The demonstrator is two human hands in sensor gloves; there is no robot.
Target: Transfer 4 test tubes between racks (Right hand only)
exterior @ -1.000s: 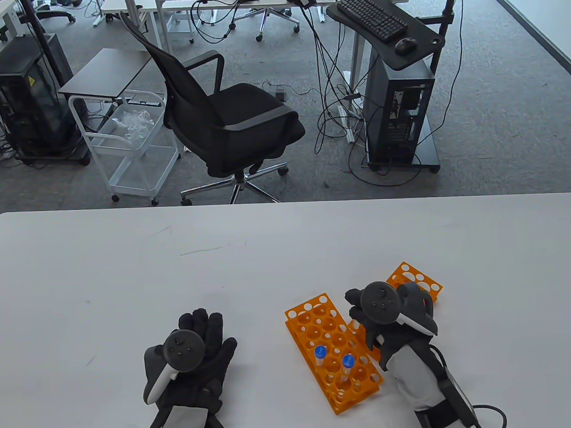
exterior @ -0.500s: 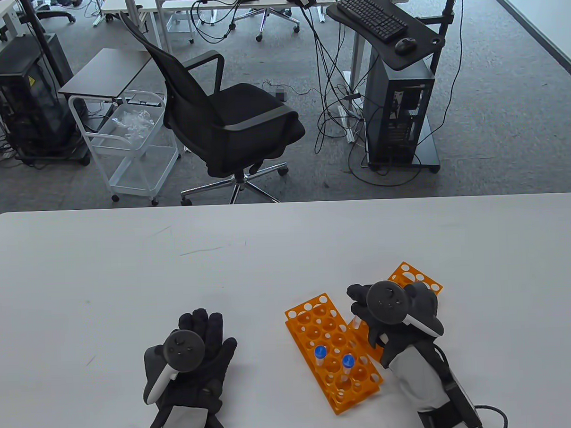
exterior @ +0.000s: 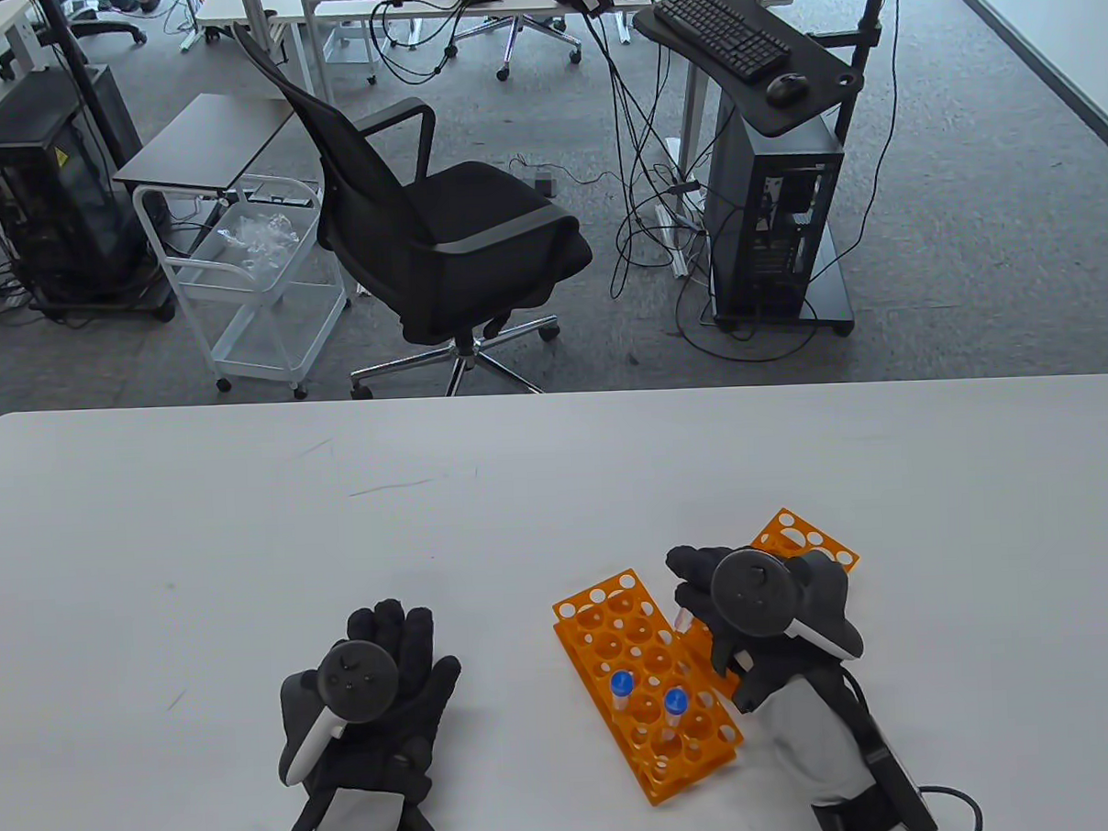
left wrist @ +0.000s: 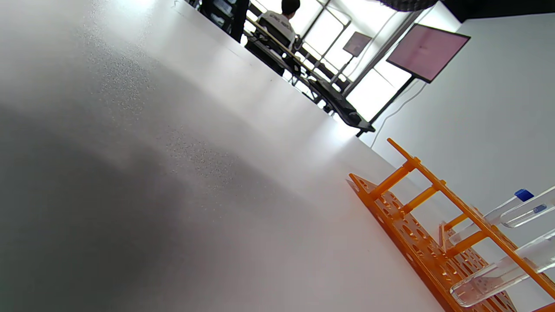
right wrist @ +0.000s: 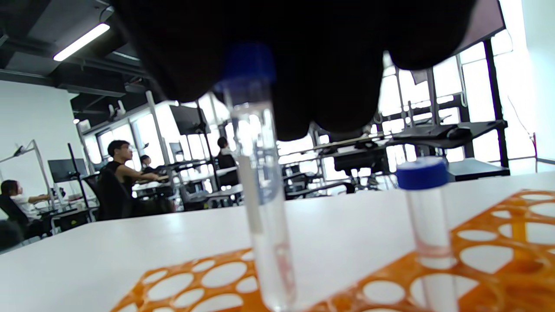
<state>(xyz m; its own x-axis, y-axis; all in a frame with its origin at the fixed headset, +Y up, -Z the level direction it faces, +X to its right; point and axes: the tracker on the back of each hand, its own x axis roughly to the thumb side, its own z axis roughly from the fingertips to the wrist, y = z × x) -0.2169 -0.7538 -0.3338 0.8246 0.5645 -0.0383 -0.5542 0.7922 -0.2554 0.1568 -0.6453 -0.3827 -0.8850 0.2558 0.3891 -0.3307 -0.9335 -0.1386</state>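
Two orange racks lie on the white table. The left rack holds two blue-capped test tubes. My right hand hovers over the near end of the right rack and hides most of it. In the right wrist view my fingers pinch the blue cap end of a clear test tube. The tube stands upright with its lower end at a rack hole. A second capped tube stands in the rack beside it. My left hand rests flat on the table, holding nothing.
The left wrist view shows the left rack side-on with tubes in it. The table's far edge runs across the table view's middle. An office chair and a white cart stand beyond it.
My right hand has shifted slightly right and away over the right rack, still holding the tube. The left hand has not moved.
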